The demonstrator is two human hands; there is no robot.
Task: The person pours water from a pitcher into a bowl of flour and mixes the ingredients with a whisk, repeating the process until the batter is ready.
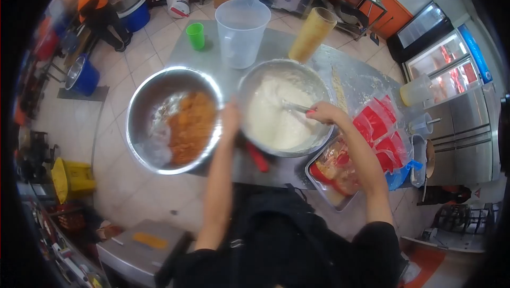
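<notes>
Batter: pale, thick-looking batter is filling the lower part of a steel mixing bowl, which is standing on the metal surface in front of the person, right of a second steel bowl holding an orange mixture.
Right hand: the right hand is gripping a metal-shafted utensil, its fingers curling around the handle; the utensil's head is hiding in the batter.
Left hand: the left hand is blurring at the bowl's left rim, probably steadying it; whether its fingers are pinching the rim, one cannot tell.
Mixing: the work is looking like stirring, so low, even strokes along the wall and bottom would be catching clinging batter without splashing the orange mixture.
Bracing: firm rim pressure would be keeping the bowl from sliding toward the metal tray.
Fridge sign: a blue panel is carrying white lettering, too small to read.
White sack: red printing is showing on the sack, also illegible.
</notes>
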